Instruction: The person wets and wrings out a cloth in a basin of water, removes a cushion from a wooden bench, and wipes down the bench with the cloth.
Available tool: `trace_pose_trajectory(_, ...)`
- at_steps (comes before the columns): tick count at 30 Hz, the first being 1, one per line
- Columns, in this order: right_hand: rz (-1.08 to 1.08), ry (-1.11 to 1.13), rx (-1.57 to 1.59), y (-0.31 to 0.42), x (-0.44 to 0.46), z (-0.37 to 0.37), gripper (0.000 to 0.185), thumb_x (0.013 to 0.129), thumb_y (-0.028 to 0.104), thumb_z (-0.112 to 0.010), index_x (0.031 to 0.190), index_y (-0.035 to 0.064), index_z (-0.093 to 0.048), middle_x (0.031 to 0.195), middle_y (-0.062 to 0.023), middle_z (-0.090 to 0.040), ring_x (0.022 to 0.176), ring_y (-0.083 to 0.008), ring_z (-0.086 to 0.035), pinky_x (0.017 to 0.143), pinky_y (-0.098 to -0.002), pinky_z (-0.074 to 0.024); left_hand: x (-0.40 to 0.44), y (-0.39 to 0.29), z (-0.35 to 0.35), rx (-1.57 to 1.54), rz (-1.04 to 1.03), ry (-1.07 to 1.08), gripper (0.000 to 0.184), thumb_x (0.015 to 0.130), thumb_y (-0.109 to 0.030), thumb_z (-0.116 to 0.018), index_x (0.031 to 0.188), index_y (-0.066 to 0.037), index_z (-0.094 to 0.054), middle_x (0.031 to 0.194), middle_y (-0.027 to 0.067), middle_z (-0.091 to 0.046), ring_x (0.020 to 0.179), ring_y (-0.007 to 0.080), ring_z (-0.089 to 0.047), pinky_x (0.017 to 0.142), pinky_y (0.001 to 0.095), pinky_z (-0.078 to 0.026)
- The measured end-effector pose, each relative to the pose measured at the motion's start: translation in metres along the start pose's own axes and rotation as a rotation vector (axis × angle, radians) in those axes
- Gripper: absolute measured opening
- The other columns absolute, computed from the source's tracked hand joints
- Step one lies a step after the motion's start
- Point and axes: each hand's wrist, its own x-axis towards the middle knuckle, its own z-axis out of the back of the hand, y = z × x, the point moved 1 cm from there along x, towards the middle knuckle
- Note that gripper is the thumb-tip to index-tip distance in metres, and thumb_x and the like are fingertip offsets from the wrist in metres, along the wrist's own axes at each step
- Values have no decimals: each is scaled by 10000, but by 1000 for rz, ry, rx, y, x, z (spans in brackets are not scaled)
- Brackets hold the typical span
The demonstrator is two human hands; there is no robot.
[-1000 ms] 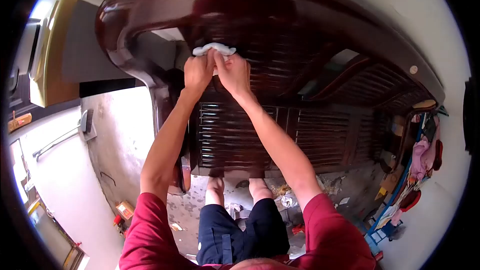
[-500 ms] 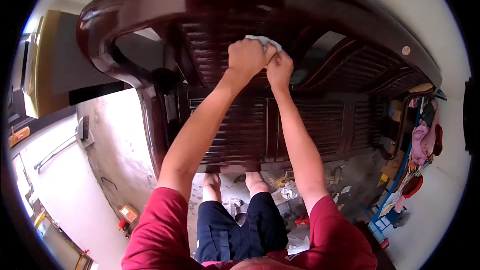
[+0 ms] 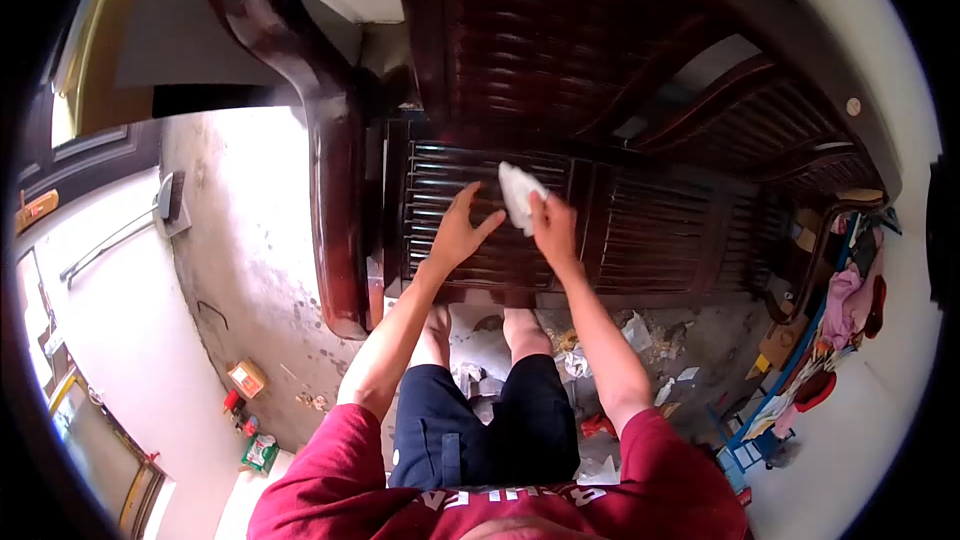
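Note:
A dark red-brown glossy wooden bench (image 3: 344,190) with a slatted seat and slatted back fills the middle of the view. Over its seat, my right hand (image 3: 555,228) pinches a folded white cloth (image 3: 520,196) at its lower right edge. Just left of the cloth is my left hand (image 3: 463,227), its fingers and thumb spread and nothing in it. A small gap parts it from the cloth.
Scraps and bags (image 3: 578,362) litter the floor near my feet. At the right, a blue rack (image 3: 790,395) holds clothes and slippers. A small box (image 3: 246,378) lies at the lower left, and a dark grey panel (image 3: 215,45) stands at the upper left.
Both hands have come down from the bench's back to over the seat. The left hand has let go of the cloth, which is now in the right hand alone. The view has tilted down.

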Motion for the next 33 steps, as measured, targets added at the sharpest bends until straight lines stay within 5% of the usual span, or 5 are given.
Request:
trace_pose_trajectory(11,-330,215,220,3,-37,-90,459,956,435,-531,780,13,-570,637,-34,-503,612,-115,-448,568,-319,-377,-32,52,41,-314,316,-75,289,880,-220,-691,1023,25,-634,868,49,-683,752,92,-608,649,243,-482)
trace_pose_trajectory(15,-252,131,150,22,12,-129,454,919,337,-627,659,15,-441,571,-23,-392,582,-98,-351,531,-315,-350,14,49,69,-146,105,-474,431,856,-237,-692,1136,61,-557,993,243,-662,892,285,-667,766,350,-512)
trace_pose_trajectory(17,-349,146,37,-16,32,-160,333,885,316,-663,828,6,-552,810,-134,-633,755,-211,-609,695,-320,-475,37,70,76,294,51,-590,575,868,-137,-622,1326,100,-367,1273,354,-476,1175,448,-500,978,436,-426)
trace_pose_trajectory(23,330,434,-339,-36,55,-200,605,774,-99,-507,1366,-7,-417,1438,-216,-355,1366,-365,-299,1129,-447,-271,85,121,70,602,-196,-108,581,892,-106,-537,1402,67,-318,1480,247,-294,1382,377,-276,1114,400,-286)
trace_pose_trajectory(33,459,379,-494,-78,55,-205,523,834,15,-497,1352,-21,-439,1487,-145,-325,1398,-275,-274,1151,-389,-257,97,131,35,1173,-223,-87,590,881,-205,-500,1375,88,-365,1500,256,-242,1432,360,-170,1161,438,-181)
